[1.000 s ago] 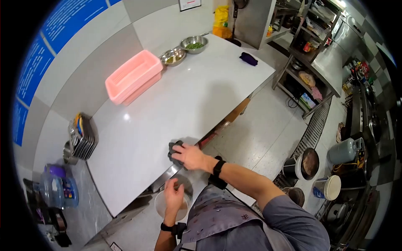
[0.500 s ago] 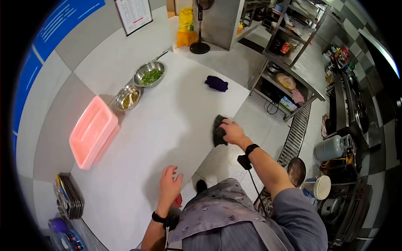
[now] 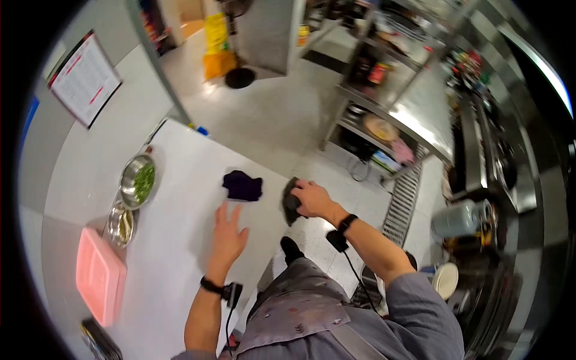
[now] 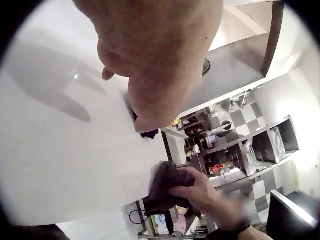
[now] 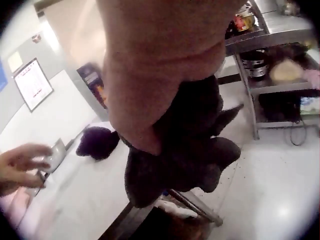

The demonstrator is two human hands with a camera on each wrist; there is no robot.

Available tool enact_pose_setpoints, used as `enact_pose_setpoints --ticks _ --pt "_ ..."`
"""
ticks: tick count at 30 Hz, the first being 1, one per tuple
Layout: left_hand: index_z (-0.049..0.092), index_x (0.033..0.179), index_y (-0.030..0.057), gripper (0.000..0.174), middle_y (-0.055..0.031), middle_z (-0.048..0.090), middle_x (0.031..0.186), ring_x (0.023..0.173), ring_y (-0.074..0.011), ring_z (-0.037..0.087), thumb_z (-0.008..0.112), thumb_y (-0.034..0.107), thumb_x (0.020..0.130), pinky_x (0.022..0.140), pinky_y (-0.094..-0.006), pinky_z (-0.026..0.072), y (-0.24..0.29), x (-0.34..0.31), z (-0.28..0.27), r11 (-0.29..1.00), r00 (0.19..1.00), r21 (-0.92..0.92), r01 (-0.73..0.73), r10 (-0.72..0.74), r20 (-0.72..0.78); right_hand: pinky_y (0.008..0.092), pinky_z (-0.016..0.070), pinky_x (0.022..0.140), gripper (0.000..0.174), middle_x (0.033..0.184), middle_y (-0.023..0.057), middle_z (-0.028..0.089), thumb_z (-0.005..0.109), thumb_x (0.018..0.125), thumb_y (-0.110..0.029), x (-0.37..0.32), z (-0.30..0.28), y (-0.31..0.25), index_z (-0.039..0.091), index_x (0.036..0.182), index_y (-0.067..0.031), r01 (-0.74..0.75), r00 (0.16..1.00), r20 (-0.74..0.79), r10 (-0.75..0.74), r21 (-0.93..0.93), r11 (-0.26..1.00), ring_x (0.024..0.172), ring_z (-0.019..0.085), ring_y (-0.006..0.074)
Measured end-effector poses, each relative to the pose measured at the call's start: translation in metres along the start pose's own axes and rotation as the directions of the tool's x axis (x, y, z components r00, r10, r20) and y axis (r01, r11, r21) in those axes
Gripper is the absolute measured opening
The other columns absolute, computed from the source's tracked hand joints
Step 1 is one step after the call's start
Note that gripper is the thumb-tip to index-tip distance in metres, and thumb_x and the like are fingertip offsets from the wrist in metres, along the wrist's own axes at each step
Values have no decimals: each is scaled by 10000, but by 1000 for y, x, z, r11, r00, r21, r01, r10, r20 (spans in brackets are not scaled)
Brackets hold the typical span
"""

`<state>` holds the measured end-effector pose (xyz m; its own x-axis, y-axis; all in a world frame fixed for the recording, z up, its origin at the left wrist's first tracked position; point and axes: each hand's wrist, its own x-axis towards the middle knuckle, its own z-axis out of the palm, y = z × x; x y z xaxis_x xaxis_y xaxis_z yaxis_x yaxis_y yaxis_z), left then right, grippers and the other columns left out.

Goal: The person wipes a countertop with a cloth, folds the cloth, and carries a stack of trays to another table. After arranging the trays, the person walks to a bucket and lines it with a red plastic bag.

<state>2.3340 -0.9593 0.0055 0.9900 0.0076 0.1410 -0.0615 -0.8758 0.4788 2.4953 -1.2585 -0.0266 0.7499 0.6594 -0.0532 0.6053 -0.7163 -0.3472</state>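
Note:
At the right edge of the white table (image 3: 168, 264), my right hand (image 3: 313, 199) grips a dark grey cloth (image 3: 290, 205). In the right wrist view the bunched cloth (image 5: 185, 155) hangs in folds below the palm, overlapping the table's edge. My left hand (image 3: 227, 235) is over the tabletop with its fingers spread and nothing in it. Just beyond those fingertips lies a crumpled dark purple cloth (image 3: 243, 186), which also shows in the right wrist view, left of the grey one.
Along the wall side stand a metal bowl of chopped greens (image 3: 143, 182), a smaller metal bowl (image 3: 122, 225) and stacked pink basins (image 3: 99, 276). Off to the right are a steel shelf unit (image 3: 384, 108), a floor drain grate (image 3: 403, 204) and a gas cylinder (image 3: 459, 221).
My right hand has wiped the grey cloth along the table's edge toward the far end. The left hand has risen from beside the table to over it, near the purple cloth. The view has turned.

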Motion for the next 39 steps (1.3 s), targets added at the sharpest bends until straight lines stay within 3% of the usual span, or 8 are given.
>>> enact_pose_setpoints --ticks 6,18,23,28,30,32,36,39 --pt "469 1565 235 828 -202 204 1729 1569 -536 178 851 267 831 1099 -795 355 15 108 38 964 955 46 261 -265 136 498 577 934 517 1314 155 620 811 715 -199 62 -6 19 688 1211 -122 135 991 20 -136 50 990 1079 648 430" --pt "704 1139 60 362 -181 662 1180 1126 -403 631 785 116 791 938 -468 561 -1 -41 17 868 888 -206 452 -461 6 528 573 917 532 1323 167 583 871 789 -249 300 36 -47 617 1232 -101 437 899 30 -437 14 899 1087 642 442" --pt "700 1125 -25 308 -96 736 901 791 -188 704 752 167 890 717 -329 573 41 -142 -22 58 222 -678 732 -962 158 527 559 940 503 1326 129 588 857 828 -261 409 56 -114 624 1250 -121 521 848 -87 -522 -30 853 1158 616 435" --pt "706 1128 -21 265 -69 741 951 831 -130 686 713 198 978 761 -306 566 58 -202 -24 -110 1 -874 473 -992 125 598 497 1037 701 1522 108 498 877 789 -335 387 81 -191 596 1407 -163 619 785 -35 -619 6 785 1306 517 460" --pt "678 1235 11 283 -89 745 1054 933 -149 700 638 227 1056 835 -309 566 50 -197 -27 -93 68 -995 -39 -994 91 670 416 1104 778 1609 126 416 869 785 -363 358 68 -223 564 1474 -169 624 760 165 -629 86 777 1404 429 479" --pt "618 1369 34 355 -96 731 1221 1096 -189 695 543 269 1114 943 -340 558 23 -216 -31 -220 409 -941 -256 -907 101 698 353 1145 812 1638 146 384 859 786 -389 325 66 -243 546 1503 -171 668 725 270 -634 -50 742 1472 355 490" --pt "581 1447 54 438 -70 701 1348 1209 -213 671 512 336 1120 1011 -372 550 5 -189 -72 -308 377 -860 -406 -914 150 481 463 1102 737 1475 193 562 798 909 -329 248 47 -282 503 1526 -54 804 541 2 -841 292 518 1368 532 368" --pt "585 1454 69 443 -66 694 1373 1234 -218 665 508 345 1116 1048 -386 538 -13 -205 -74 -408 470 -790 -458 -865 174 314 534 972 544 1348 71 658 722 984 -185 148 24 -316 569 1486 -41 68 437 480 -761 826 560 1103 673 171"
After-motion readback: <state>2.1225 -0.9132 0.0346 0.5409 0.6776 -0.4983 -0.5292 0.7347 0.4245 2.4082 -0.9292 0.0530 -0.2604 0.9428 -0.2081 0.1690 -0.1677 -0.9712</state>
